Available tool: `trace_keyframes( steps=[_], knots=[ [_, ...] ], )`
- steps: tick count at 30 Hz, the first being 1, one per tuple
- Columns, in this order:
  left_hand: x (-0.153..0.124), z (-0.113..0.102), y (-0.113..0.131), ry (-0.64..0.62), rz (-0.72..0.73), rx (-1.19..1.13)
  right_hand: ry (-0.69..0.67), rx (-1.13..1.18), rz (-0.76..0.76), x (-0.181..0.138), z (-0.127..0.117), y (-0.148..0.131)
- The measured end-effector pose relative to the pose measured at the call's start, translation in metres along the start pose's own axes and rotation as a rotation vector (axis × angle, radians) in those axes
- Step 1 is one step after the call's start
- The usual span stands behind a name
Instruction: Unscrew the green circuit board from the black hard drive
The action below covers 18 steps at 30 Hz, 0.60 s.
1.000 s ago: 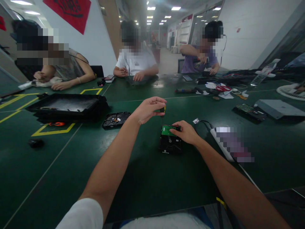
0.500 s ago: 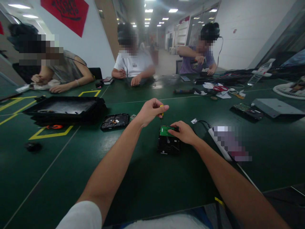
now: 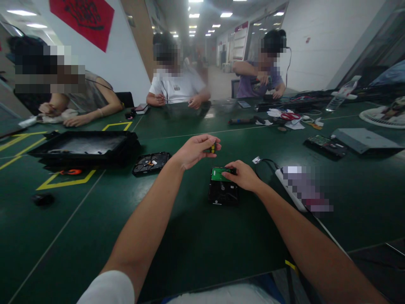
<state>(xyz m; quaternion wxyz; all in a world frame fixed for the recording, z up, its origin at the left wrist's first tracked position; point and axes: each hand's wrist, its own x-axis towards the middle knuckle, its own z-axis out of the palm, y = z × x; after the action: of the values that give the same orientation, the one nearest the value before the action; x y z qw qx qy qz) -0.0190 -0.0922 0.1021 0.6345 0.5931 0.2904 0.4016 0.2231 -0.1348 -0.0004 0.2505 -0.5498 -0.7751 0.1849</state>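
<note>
My left hand (image 3: 198,151) is raised above the table with its fingers closed around a small yellow-and-black screwdriver (image 3: 213,147). The screwdriver's tip cannot be made out. Just below and to the right lies a black hard drive (image 3: 224,195), flat on the table, with a green circuit board (image 3: 217,174) on its far half. Gripping the far right part of the drive is my right hand (image 3: 243,175), a finger lying on the board. Its thumb and other fingers are partly hidden.
Another opened drive (image 3: 151,163) lies to the left, near stacked black trays (image 3: 85,145). An orange-handled tool (image 3: 72,172) is beside them. On the right are a pixelated phone-like object (image 3: 303,188), a circuit-board device (image 3: 325,147) and a grey metal case (image 3: 367,141). Three people sit opposite.
My left hand has turned and shifted slightly left, away from the hard drive, and the screwdriver now sits inside its curled fingers. My right hand stays on the drive.
</note>
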Motion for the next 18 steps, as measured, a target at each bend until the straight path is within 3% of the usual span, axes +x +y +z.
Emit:
trace_keyframes(
  steps=[4, 6, 11, 18],
  knots=[
    [0.006, -0.001, -0.009, 0.211, 0.079, 0.170, -0.003, 0.024, -0.023, 0.000, 0.001, 0.002],
    [0.008, 0.001, -0.012, 0.260, 0.136, 0.181, -0.009, 0.030, -0.015, 0.000, 0.001, 0.001],
    [0.006, 0.007, -0.010, 0.158, 0.194, 0.222, -0.015, 0.025, -0.017, 0.000, 0.000, -0.002],
    [0.004, 0.001, -0.004, 0.095, 0.051, 0.011, -0.009, 0.034, -0.014, 0.000, 0.000, -0.001]
  ],
)
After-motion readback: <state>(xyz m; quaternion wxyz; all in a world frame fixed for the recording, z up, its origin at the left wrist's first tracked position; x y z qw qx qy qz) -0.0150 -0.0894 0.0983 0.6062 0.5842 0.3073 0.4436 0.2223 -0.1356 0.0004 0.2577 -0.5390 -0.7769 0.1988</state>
